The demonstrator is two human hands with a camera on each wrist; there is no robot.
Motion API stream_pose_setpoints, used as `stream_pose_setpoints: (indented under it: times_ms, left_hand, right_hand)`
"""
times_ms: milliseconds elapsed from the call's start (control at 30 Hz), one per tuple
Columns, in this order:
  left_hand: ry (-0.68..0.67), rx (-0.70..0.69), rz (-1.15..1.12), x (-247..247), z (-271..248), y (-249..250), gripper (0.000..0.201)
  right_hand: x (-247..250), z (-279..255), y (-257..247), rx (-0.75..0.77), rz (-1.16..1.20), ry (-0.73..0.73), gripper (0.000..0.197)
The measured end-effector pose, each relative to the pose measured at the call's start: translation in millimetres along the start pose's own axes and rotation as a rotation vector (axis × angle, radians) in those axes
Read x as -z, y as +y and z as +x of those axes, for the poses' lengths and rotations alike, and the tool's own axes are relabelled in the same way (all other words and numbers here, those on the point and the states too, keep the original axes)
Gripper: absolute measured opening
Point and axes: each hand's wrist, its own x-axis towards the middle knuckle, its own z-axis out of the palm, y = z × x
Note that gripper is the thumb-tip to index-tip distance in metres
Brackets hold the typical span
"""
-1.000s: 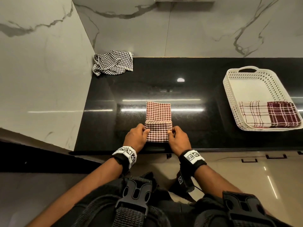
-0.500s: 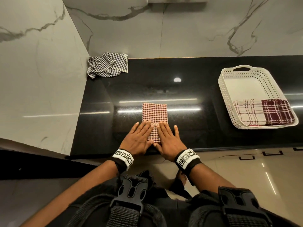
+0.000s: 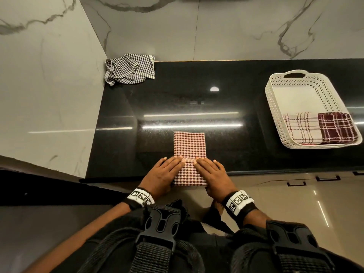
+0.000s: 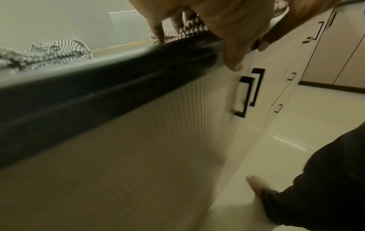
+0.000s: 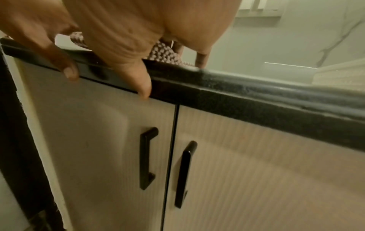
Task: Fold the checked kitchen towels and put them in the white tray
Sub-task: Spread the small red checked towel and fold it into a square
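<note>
A folded red-and-white checked towel (image 3: 189, 144) lies at the front edge of the black counter (image 3: 226, 154), its near end reaching over the edge. My left hand (image 3: 163, 172) and right hand (image 3: 212, 172) press flat on its near half from either side, fingers straight, fingertips almost meeting. In the wrist views both thumbs hang down past the counter's edge, with the left hand (image 4: 217, 23) and right hand (image 5: 128, 31) above the towel (image 5: 164, 54). A crumpled black-and-white checked towel (image 3: 130, 68) lies at the back left corner. The white tray (image 3: 275, 107) stands at the right.
The tray holds a folded white plaid towel (image 3: 301, 127) and a maroon plaid towel (image 3: 336, 127) in its near end. Marble walls close the left and back. Cabinet doors with black handles (image 5: 147, 157) sit under the counter.
One second ago both hands pinched the towel's near fold. They then laid it flat and have since slid apart to the sides, still pressing down.
</note>
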Motion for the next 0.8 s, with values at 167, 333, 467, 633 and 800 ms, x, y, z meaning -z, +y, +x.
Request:
stream_pose_setpoints:
  times_ms: [167, 333, 467, 633, 800]
  left_hand:
    - [0.115, 0.140, -0.348, 16, 14, -5, 0.060]
    - [0.209, 0.441, -0.571, 37, 39, -2, 0.022]
    - [0.169, 0.635, -0.559, 35, 55, -5, 0.026]
    - [0.109, 0.791, -0.458, 35, 79, -8, 0.045]
    - [0.120, 0.802, -0.338, 43, 84, -4, 0.046]
  right_hand:
    - [19, 11, -1, -0.166, 0.484, 0.165, 0.062]
    - [31, 45, -2, -0.439, 0.703, 0.247, 0.052]
    - [33, 67, -5, -0.565, 0.731, 0.261, 0.045]
    - [26, 86, -2, -0.613, 0.496, 0.236, 0.037]
    - [29, 87, -6, -0.675, 0.261, 0.231, 0.060]
